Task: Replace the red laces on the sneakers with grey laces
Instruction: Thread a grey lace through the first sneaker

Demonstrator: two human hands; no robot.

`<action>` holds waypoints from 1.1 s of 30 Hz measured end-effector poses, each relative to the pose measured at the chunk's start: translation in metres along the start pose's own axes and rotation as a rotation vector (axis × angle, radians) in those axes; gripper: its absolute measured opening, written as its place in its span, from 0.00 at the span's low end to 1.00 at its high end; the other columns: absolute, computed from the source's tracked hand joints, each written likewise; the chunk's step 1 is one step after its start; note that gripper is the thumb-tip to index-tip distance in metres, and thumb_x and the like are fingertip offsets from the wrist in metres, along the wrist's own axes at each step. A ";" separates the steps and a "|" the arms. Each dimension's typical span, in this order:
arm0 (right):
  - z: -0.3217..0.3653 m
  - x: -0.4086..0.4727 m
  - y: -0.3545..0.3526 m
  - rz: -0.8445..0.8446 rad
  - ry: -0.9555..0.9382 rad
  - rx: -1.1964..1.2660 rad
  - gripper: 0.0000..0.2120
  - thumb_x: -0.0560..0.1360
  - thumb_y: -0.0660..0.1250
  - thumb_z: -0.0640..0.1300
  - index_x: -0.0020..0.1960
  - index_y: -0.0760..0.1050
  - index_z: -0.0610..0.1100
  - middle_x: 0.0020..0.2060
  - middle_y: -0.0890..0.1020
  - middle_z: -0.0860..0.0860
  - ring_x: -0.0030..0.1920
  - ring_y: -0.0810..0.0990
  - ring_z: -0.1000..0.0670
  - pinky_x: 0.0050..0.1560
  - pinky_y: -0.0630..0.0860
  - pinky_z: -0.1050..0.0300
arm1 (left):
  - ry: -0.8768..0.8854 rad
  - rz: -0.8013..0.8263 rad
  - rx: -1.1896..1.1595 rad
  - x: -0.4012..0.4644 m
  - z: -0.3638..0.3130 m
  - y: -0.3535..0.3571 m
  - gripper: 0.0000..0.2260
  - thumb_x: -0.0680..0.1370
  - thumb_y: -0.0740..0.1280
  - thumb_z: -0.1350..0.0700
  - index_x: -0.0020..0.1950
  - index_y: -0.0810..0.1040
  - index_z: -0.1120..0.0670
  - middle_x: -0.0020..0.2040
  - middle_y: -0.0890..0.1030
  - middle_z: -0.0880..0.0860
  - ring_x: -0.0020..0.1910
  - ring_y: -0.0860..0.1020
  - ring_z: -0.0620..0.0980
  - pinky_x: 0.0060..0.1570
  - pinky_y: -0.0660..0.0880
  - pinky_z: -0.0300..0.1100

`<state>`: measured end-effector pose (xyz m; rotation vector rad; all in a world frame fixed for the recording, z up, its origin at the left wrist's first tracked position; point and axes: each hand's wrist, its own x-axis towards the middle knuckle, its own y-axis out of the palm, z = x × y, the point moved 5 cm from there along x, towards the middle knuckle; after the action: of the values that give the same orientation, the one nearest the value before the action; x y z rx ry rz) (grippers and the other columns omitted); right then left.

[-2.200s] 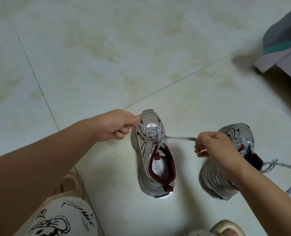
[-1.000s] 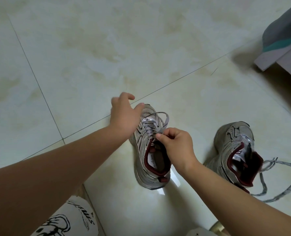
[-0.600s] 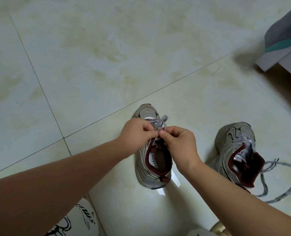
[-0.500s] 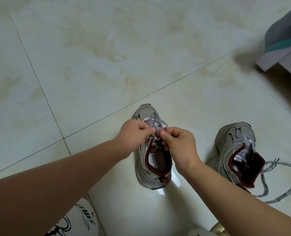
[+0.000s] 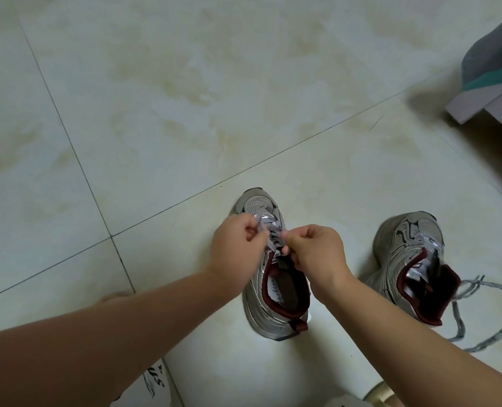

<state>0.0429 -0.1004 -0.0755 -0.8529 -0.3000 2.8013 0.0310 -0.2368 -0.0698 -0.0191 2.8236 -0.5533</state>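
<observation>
Two silver sneakers with dark red lining stand on the tiled floor. The left sneaker (image 5: 276,301) points away from me and carries a grey lace (image 5: 273,233) over its tongue. My left hand (image 5: 238,245) and my right hand (image 5: 314,251) meet above its top eyelets, and each pinches a part of that grey lace between thumb and fingers. The lace ends are hidden by my fingers. The right sneaker (image 5: 414,265) stands apart to the right, and its loose grey lace (image 5: 490,315) trails in loops on the floor beside it.
A bed corner (image 5: 490,83) with grey and teal bedding juts in at the upper right. My knee in printed white cloth (image 5: 152,383) shows at the bottom left, and a slipper toe (image 5: 379,395) at the bottom edge. Pale floor tiles (image 5: 185,98) spread ahead.
Earlier my hands pulled the grey lace ends wide apart to both sides. They then came together over the left sneaker's tongue, where they now pinch the lace close to each other.
</observation>
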 end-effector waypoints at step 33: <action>0.012 -0.018 -0.001 0.120 -0.279 -0.199 0.18 0.69 0.63 0.29 0.40 0.64 0.51 0.33 0.76 0.52 0.31 0.71 0.57 0.35 0.70 0.64 | 0.456 0.369 0.551 -0.001 -0.024 0.012 0.05 0.74 0.63 0.60 0.45 0.78 0.57 0.38 0.73 0.50 0.43 0.73 0.51 0.41 0.64 0.38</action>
<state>0.0508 -0.1050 -0.0563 -0.5287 -0.5974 3.0428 0.0265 -0.2165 -0.0528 0.8039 2.8546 -1.3516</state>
